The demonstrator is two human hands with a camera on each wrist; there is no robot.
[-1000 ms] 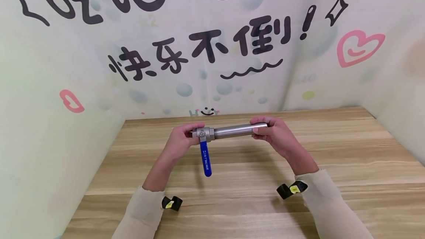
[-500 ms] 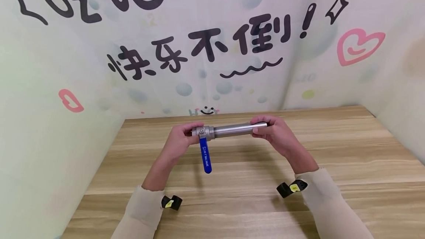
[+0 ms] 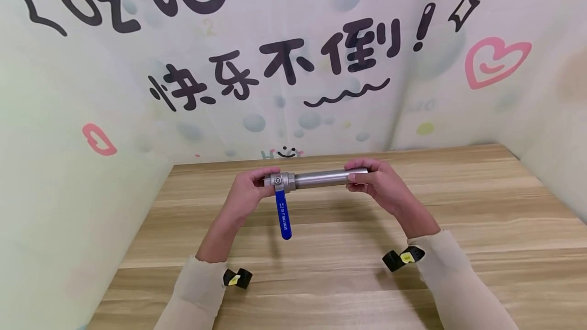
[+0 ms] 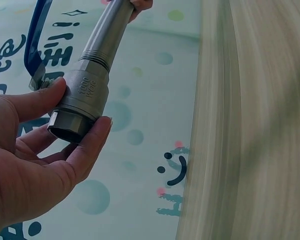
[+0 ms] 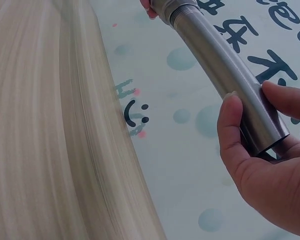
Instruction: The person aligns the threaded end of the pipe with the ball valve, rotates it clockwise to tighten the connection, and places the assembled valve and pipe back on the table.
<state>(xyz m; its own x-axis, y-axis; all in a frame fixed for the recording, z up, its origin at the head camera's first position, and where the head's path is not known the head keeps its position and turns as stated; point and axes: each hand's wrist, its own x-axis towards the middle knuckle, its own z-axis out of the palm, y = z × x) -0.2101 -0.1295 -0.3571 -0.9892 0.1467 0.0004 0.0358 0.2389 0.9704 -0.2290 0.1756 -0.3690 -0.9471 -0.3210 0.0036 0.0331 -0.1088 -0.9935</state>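
Between my hands, a steel ball valve (image 3: 286,181) and a steel pipe (image 3: 321,179) are held in line above the table. My left hand (image 3: 247,190) grips the valve body by its outer end, thumb on one side and fingertips on the other. The valve's blue lever handle (image 3: 283,215) hangs toward me. With thumb and fingers, my right hand (image 3: 380,185) holds the pipe near its free end. In the left wrist view, threads (image 4: 95,58) show where the pipe meets the valve. The valve's open outer end (image 4: 69,127) faces the left palm.
Beneath the hands lies a wood-grain table (image 3: 330,279). A pale printed curtain (image 3: 257,131) with lettering and hearts stands behind its far edge and along the sides. Each sleeve carries a small black wrist device, one left (image 3: 237,278) and one right (image 3: 403,258).
The blue handle's tip has risen slightly since a second ago, so the valve looks turned a little. Both hands keep their holds in nearly the same place.
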